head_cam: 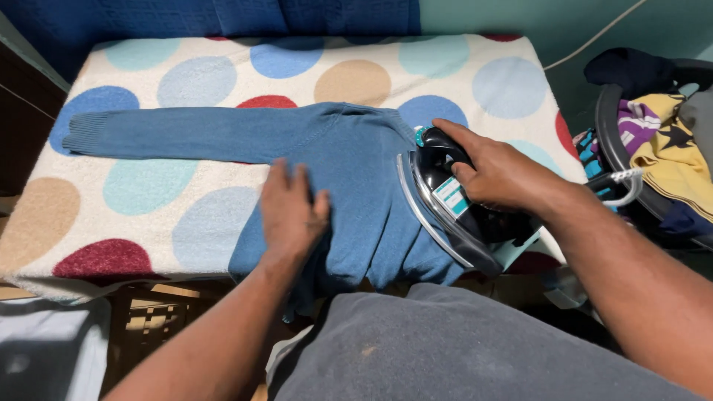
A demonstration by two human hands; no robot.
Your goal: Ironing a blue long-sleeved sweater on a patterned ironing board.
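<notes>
Near the board's front edge: iron (453, 204) on blue sweater (349, 186).
Right hand (497, 174) clasps the iron; left hand (290, 212), fingers together, should press the knit flat.

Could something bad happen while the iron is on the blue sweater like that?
Maybe. The left hand presses flat on the blue sweater quite near the iron that the right hand holds, so fingers could get burned. The white cord trails toward the basket of clothes and might snag there. Part of the sweater hangs off the spotted cover and could slide down.
</notes>
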